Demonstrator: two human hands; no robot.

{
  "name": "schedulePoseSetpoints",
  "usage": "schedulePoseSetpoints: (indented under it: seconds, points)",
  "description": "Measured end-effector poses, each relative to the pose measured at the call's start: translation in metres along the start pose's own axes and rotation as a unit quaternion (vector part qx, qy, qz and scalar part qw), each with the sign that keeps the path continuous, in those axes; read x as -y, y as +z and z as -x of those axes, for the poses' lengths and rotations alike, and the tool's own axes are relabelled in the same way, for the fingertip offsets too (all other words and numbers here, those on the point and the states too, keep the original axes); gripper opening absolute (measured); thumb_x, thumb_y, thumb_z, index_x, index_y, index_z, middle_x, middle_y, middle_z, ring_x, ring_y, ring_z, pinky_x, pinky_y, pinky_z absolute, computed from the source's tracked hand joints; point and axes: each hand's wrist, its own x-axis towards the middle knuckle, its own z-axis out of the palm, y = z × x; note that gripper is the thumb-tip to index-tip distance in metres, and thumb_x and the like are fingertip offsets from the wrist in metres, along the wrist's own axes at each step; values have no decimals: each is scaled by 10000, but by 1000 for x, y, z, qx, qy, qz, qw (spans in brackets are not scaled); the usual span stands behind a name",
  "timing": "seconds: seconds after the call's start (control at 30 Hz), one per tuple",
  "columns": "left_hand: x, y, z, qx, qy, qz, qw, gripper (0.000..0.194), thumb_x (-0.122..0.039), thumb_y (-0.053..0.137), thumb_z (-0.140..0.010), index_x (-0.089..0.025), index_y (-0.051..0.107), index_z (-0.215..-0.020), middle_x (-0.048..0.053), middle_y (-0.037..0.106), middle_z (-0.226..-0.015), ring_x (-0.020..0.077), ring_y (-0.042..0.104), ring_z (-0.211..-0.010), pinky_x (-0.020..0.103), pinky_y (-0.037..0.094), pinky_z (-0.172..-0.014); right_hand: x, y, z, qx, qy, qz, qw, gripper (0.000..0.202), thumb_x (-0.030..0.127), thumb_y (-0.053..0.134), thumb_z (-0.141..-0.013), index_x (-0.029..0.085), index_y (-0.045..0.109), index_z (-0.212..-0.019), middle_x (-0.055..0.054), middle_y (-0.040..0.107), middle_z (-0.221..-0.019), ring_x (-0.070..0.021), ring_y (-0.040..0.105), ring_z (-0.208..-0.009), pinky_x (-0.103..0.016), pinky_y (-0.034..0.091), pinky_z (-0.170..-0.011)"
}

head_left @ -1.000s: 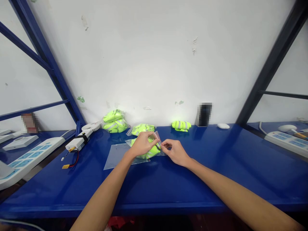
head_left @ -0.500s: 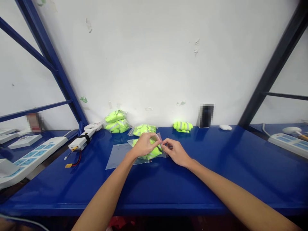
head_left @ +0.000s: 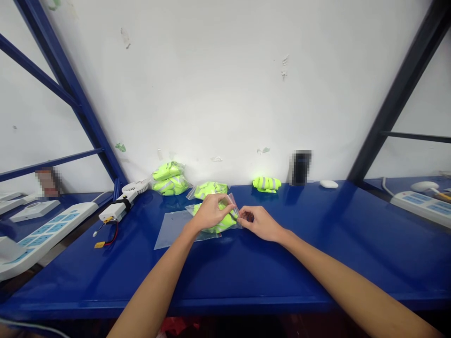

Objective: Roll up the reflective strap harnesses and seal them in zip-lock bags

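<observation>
A clear zip bag [head_left: 222,225] with a folded neon-yellow reflective vest inside lies on the blue table in front of me. My left hand [head_left: 210,213] pinches the bag near its open-end edge, fingers over its top. At the bag's right edge, my right hand [head_left: 257,221] has thumb and forefinger closed on the plastic strip. Under the bag, sticking out to the left, lies a flat clear bag [head_left: 172,229]. Just behind is another bagged vest [head_left: 210,189]. A rolled neon vest [head_left: 267,184] without a bag rests near the wall.
Two bagged vests [head_left: 169,178] are stacked at the back left beside a white handheld fan [head_left: 136,187] and a white battery pack with wires [head_left: 114,210]. A blurred dark phone [head_left: 300,168] leans on the wall. A white oval case [head_left: 329,184] and power strips [head_left: 49,234] lie at the sides.
My right hand has shifted slightly down along the bag's edge. My left hand stays on the bag. The view has moved a little.
</observation>
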Motion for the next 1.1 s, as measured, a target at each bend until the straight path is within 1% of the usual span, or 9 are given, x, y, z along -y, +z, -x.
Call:
schedulePoseSetpoints:
  seconds: [0.23,0.43,0.63,0.73,1.0,1.1]
  points:
    - [0,0,0,-6,-4,-8,1000,232,-354,556,-863,-181,672,-761,45,696,-782,189,633,-746,286,467,-735,0,-1,1,13,-4,-5,1000,220,340,508,-890,174,628,-811,6,602,-678,-121,506,-595,-236,373,-571]
    - [0,0,0,-10,-2,-5,1000,228,-349,556,-864,-178,675,-771,45,697,-791,189,634,-757,282,467,-730,1,1,0,3,-8,11,1000,225,334,489,-897,174,600,-783,5,592,-667,-121,488,-584,-238,357,-561]
    - [-1,0,0,-12,-3,-6,1000,236,-352,558,-862,-176,678,-761,44,696,-785,186,634,-753,283,470,-735,-6,0,0,11,0,-9,1000,245,365,502,-898,177,648,-842,-15,645,-746,-139,538,-657,-249,389,-616]
    - [0,0,0,-13,-4,-6,1000,240,-359,560,-860,-176,678,-761,48,698,-790,189,634,-762,286,472,-740,-8,0,0,10,1,-5,1000,254,374,501,-900,177,650,-838,-13,644,-742,-138,538,-654,-248,391,-613]
    - [1,1,0,-11,1,-2,1000,248,-369,549,-866,-177,680,-781,53,699,-807,197,636,-778,295,473,-746,0,3,0,-2,-12,12,1000,254,370,484,-903,173,601,-794,-4,617,-683,-128,516,-598,-242,377,-575]
    - [2,1,0,-14,0,-2,1000,249,-375,552,-864,-177,683,-786,51,697,-796,195,633,-764,296,472,-745,1,0,1,6,-13,10,1000,262,371,469,-910,174,613,-816,-4,618,-694,-126,515,-600,-238,380,-571]
